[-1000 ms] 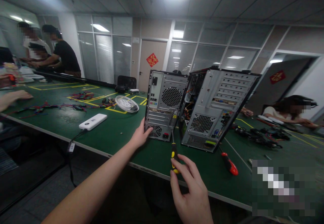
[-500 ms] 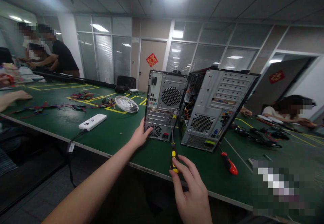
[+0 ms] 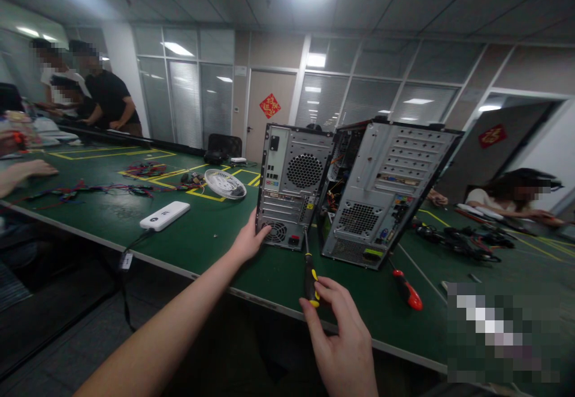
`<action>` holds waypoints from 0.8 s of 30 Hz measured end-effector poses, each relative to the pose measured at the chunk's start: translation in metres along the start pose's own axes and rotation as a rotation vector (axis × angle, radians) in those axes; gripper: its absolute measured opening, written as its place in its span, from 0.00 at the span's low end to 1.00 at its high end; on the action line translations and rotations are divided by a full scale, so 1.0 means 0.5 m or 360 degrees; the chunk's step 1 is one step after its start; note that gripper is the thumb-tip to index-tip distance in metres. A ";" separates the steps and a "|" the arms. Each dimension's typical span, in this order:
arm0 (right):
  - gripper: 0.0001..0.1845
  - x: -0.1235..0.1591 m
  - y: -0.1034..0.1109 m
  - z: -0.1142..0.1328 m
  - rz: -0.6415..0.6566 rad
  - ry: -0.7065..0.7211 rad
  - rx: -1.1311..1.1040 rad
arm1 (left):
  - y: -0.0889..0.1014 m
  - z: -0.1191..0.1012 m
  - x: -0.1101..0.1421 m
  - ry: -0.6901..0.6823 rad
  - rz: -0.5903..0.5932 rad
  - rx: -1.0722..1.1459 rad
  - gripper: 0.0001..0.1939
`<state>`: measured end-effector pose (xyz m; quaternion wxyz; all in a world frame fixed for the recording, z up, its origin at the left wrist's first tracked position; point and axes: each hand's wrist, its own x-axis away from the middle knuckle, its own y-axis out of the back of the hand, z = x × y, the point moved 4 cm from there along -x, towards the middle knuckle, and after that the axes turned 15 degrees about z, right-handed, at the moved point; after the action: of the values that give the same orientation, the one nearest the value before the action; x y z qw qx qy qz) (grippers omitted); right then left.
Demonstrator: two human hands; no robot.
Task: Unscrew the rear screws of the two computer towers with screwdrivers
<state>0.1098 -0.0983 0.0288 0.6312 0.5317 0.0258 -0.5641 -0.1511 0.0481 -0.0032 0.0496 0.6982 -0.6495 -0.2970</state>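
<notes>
A smaller computer case (image 3: 281, 205) stands upright on the green table with its back panel toward me. My left hand (image 3: 249, 238) grips its lower left edge, thumb on the back panel and the other fingers hidden by the side. In my right hand (image 3: 339, 325) is a black and yellow screwdriver (image 3: 309, 280), pinched near the end of its handle. The shaft points up and away, its tip at the lower right edge of the back panel; the exact contact spot is too small to make out. A larger computer case (image 3: 359, 217) stands just to the right.
A red and black screwdriver (image 3: 408, 290) lies right of the cases, near black cables (image 3: 458, 238). Leftward are a white power bank (image 3: 165, 215), a round white cover (image 3: 225, 184) and tangled wires (image 3: 76, 190). Other people are at the table's left and right.
The screwdriver handle has turned in my right fingers, its yellow patches now facing right. My left hand and both cases stay in place. A person at the far left has shifted their arms.
</notes>
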 end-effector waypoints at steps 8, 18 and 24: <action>0.12 0.000 -0.002 0.004 0.0066 0.0050 -0.0034 | -0.001 0.003 -0.001 -0.0012 -0.0003 0.0012 0.40; 0.17 0.003 0.000 0.017 0.0118 0.0091 -0.0017 | 0.000 0.001 0.001 -0.0004 -0.0021 -0.0024 0.39; 0.15 0.004 -0.002 0.011 0.0110 0.0054 0.0011 | 0.000 0.002 0.000 0.0018 -0.0005 -0.0023 0.40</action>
<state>0.1067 -0.1032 0.0293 0.6479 0.5439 0.0163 -0.5330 -0.1513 0.0484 -0.0040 0.0579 0.7005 -0.6460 -0.2977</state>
